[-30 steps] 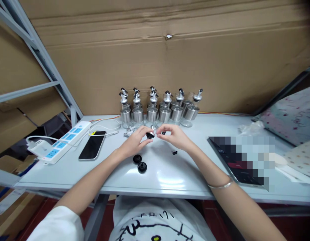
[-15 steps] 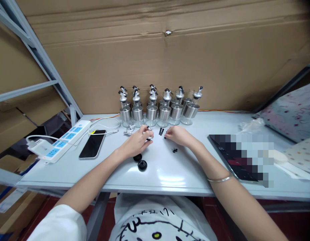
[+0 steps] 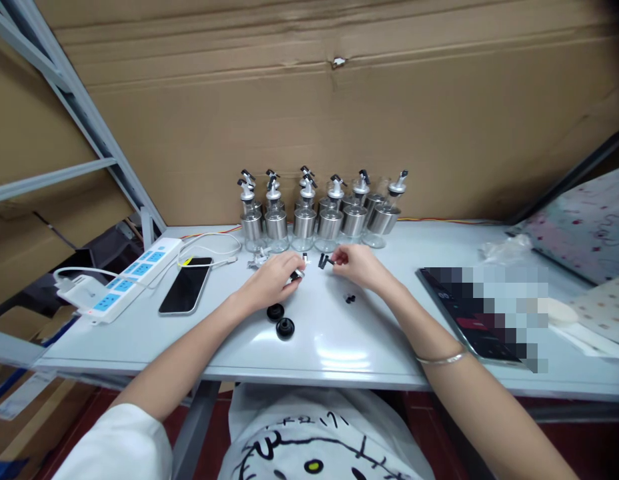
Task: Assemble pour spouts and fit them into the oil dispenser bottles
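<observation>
My left hand [image 3: 272, 280] is closed around a silver-and-black pour spout [image 3: 298, 274], most of it hidden by the fingers. Between the fingertips of my right hand [image 3: 357, 265] is a thin black plastic piece [image 3: 330, 261], pinched beside a few black strips [image 3: 322, 261] on the table. Loose silver spout parts [image 3: 256, 261] lie behind my left hand. Two round black stoppers [image 3: 285, 328] rest nearer to me, and small black bits [image 3: 350, 299] lie below my right hand.
Glass bottles with steel sleeves [image 3: 304, 223], most topped by spouts, stand in rows at the back against cardboard [image 3: 309, 133]. To the left are a phone [image 3: 185, 287] and a power strip [image 3: 132, 280]. A tablet-like device [image 3: 454, 307] and a plastic bag [image 3: 506, 249] are at right.
My right hand has lifted slightly and now shows a thin black piece in its fingertips, close to the strips. The spout in my left hand has turned and sits lower in the fingers.
</observation>
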`<state>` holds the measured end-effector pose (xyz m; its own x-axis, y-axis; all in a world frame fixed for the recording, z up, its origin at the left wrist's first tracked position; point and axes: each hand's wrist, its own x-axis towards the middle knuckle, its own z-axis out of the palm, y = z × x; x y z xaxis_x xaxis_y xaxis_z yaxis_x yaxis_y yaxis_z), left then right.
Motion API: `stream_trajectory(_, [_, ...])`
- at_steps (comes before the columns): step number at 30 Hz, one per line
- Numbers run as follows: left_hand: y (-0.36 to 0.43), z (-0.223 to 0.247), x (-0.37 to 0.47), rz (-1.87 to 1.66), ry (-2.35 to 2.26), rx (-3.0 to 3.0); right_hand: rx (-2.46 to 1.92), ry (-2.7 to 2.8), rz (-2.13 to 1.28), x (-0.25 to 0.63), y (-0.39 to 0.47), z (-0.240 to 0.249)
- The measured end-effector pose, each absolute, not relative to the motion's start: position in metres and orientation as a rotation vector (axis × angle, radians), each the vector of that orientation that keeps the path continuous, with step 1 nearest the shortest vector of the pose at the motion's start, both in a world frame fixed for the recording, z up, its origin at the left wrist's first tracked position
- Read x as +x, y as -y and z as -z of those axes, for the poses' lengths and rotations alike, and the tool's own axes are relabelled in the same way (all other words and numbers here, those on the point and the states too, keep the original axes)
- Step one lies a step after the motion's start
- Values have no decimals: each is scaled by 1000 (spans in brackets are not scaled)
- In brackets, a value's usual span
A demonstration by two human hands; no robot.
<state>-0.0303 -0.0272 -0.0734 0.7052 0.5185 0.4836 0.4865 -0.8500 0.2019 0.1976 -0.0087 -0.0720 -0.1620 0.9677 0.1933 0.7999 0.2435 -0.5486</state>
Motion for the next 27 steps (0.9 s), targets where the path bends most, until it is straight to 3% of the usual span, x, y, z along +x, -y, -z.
stream_trajectory(8, [29,75,-29,-836,-783,2827,-1140,1664,-847,181,17,66])
stream_trajectory(16, [30,75,-30,-918,-828,2779,-1040,1623,-1112,181,23,57])
stream_trajectory(27, [32,72,-31,-976,-794,2781,-993,1582,-1212,173,27,60])
